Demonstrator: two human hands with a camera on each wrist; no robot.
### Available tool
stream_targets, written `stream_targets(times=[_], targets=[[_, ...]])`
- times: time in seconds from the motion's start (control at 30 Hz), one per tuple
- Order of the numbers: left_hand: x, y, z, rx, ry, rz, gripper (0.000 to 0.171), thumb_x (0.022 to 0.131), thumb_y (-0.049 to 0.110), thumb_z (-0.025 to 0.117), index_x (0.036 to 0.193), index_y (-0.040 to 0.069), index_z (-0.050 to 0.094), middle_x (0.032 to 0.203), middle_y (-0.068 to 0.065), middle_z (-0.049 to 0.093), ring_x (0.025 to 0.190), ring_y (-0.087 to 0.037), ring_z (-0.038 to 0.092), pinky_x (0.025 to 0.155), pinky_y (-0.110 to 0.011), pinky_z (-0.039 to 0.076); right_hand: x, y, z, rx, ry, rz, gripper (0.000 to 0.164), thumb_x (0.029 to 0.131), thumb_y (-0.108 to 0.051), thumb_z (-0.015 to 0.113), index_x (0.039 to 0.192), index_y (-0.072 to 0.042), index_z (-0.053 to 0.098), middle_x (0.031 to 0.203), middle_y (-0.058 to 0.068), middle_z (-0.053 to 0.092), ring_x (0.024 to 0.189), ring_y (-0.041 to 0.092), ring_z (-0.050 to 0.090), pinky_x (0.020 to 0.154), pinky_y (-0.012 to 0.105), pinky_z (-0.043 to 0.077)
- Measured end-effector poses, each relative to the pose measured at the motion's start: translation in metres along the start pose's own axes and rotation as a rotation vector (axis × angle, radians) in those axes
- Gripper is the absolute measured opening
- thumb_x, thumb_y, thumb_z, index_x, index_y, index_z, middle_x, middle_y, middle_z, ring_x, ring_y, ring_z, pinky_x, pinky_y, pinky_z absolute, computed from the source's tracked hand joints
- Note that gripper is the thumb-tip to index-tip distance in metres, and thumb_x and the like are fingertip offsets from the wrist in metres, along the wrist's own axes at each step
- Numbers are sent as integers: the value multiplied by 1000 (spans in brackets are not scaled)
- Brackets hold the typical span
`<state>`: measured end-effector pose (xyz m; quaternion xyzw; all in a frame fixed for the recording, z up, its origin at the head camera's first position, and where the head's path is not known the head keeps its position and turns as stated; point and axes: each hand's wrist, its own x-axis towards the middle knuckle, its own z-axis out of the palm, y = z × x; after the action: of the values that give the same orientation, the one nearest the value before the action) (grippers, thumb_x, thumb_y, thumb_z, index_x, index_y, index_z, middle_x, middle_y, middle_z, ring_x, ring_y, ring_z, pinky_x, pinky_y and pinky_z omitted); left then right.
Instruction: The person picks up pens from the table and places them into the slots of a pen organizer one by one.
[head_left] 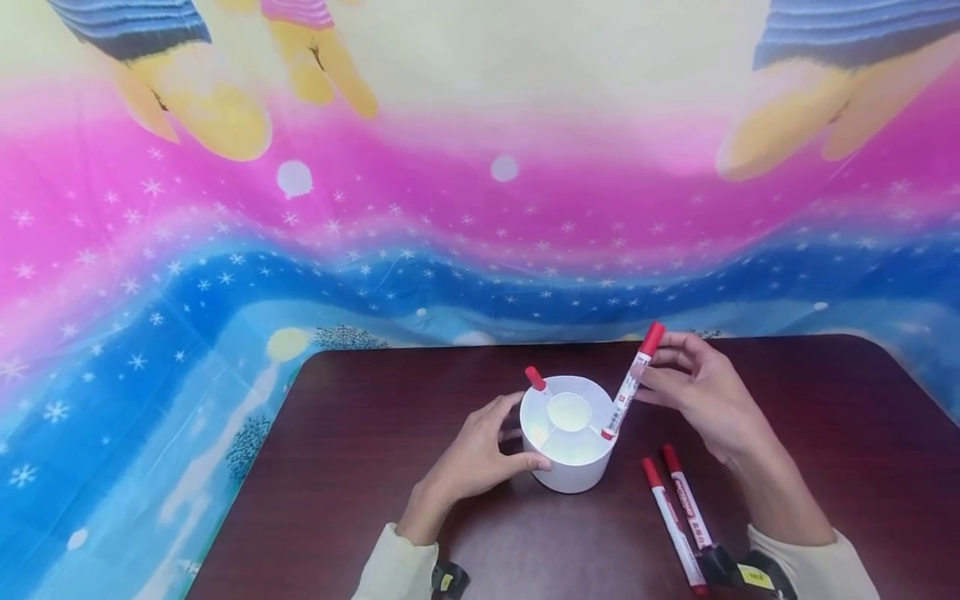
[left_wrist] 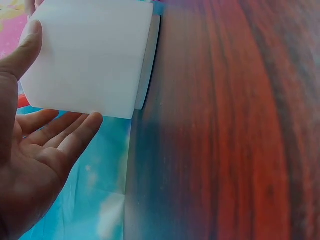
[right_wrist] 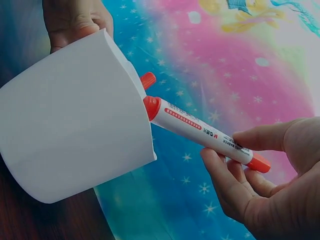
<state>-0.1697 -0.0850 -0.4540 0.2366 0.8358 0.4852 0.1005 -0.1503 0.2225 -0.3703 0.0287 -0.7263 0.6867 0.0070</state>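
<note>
A round white pen holder (head_left: 572,475) with a central ring and divided outer compartments stands on the table. My left hand (head_left: 480,446) holds its left side, thumb at the front rim and fingers round the back. Inside a back-left compartment stands a marker with a red cap (head_left: 534,377). Between thumb and fingers, my right hand (head_left: 697,387) pinches a white whiteboard marker (right_wrist: 200,130) near its red-capped end. That marker leans, its lower red end right at the holder's right rim. The right wrist view shows the same red end overlapping the rim.
Two more red-and-white markers, one on the left (head_left: 675,525) and one on the right (head_left: 690,508), lie on the dark wooden table (head_left: 360,442) beneath my right forearm. A colourful patterned cloth (head_left: 450,208) hangs behind the table's far edge.
</note>
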Motion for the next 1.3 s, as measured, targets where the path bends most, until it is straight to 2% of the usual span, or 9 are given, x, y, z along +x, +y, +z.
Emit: stream_targets(times=[0.23, 0.5, 0.73, 0.83, 0.97, 1.1, 1.3], targets=[[0, 0, 1, -6, 6, -1, 100, 81, 46, 95, 164, 27, 42, 155, 3, 55, 132, -18, 67, 105, -29, 59, 0, 1, 1, 23, 17, -15, 40, 100, -4, 74, 131, -9, 50, 108, 1, 64, 91, 9, 77, 82, 31, 67], [0, 1, 0, 10, 2, 8, 99, 81, 46, 94, 164, 26, 42, 154, 3, 56, 133, -18, 68, 104, -30, 60, 4, 4, 3, 49, 30, 4, 42, 100, -3, 74, 133, -5, 48, 108, 1, 63, 90, 9, 77, 83, 33, 67], [0, 2, 0, 26, -1, 15, 100, 82, 46, 94, 165, 25, 42, 155, 2, 57, 131, -18, 70, 104, -27, 59, 3, 5, 6, -10, 31, 14, 42, 102, -5, 73, 135, -6, 47, 110, 2, 61, 92, 8, 78, 84, 29, 67], [0, 2, 0, 33, 0, 19, 101, 82, 47, 94, 165, 25, 42, 154, 1, 57, 130, -18, 70, 104, -27, 59, 4, 5, 7, -20, 29, 24, 45, 102, -6, 72, 138, -3, 45, 110, 3, 61, 92, 8, 78, 84, 28, 66], [0, 2, 0, 37, 3, 23, 100, 82, 47, 94, 165, 25, 42, 154, 0, 57, 130, -21, 70, 104, -30, 60, 5, 6, 7, -18, 26, 29, 47, 103, -5, 71, 141, 1, 43, 110, 2, 61, 92, 7, 78, 85, 28, 66], [0, 1, 0, 32, 5, 25, 100, 82, 47, 93, 165, 25, 42, 155, 0, 57, 131, -22, 70, 104, -34, 61, 6, 6, 7, -12, 23, 34, 44, 103, -4, 70, 138, -1, 45, 109, 2, 62, 92, 8, 77, 85, 29, 67], [0, 1, 0, 49, 6, 15, 100, 81, 49, 93, 165, 26, 42, 155, 1, 57, 129, -18, 70, 103, -29, 60, 7, 8, 9, -51, 12, 53, 45, 103, -5, 70, 139, 1, 45, 110, 3, 62, 93, 7, 76, 85, 30, 67]])
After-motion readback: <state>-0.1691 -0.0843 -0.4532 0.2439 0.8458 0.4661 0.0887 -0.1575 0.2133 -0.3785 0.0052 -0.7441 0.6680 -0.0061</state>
